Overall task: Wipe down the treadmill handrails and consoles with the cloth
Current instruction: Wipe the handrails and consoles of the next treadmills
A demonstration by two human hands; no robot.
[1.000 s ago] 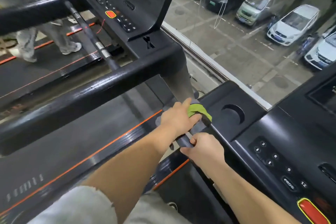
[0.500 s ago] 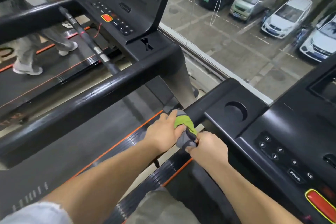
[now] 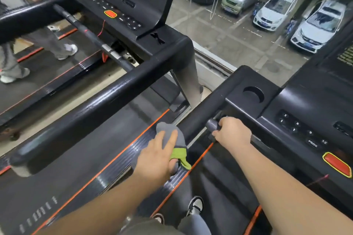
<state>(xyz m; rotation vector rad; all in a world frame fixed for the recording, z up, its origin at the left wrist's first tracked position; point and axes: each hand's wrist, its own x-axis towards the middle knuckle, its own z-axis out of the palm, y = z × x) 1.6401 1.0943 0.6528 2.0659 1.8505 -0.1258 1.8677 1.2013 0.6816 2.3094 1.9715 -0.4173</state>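
The grey and green cloth [image 3: 172, 137] is wrapped over the near end of my treadmill's black left handrail [image 3: 204, 109]. My left hand [image 3: 158, 158] lies over the cloth and holds it against the rail, with the green edge sticking out under the fingers. To the right, my right hand [image 3: 234, 133] grips a short grey grip bar [image 3: 211, 124] just below the console [image 3: 309, 105]. The console is black, with number keys and a red stop button [image 3: 337, 165].
The neighbouring treadmill's thick black handrail [image 3: 95, 101] and console [image 3: 126, 9] stand close on the left. A person's legs [image 3: 11, 63] walk on a belt further left. A cup holder [image 3: 253, 94] sits in my console. Behind is a window over parked cars [image 3: 275, 11].
My left hand has slid the cloth down the handrail toward me. My right hand has left the cloth and taken hold of the grey bar under the console.
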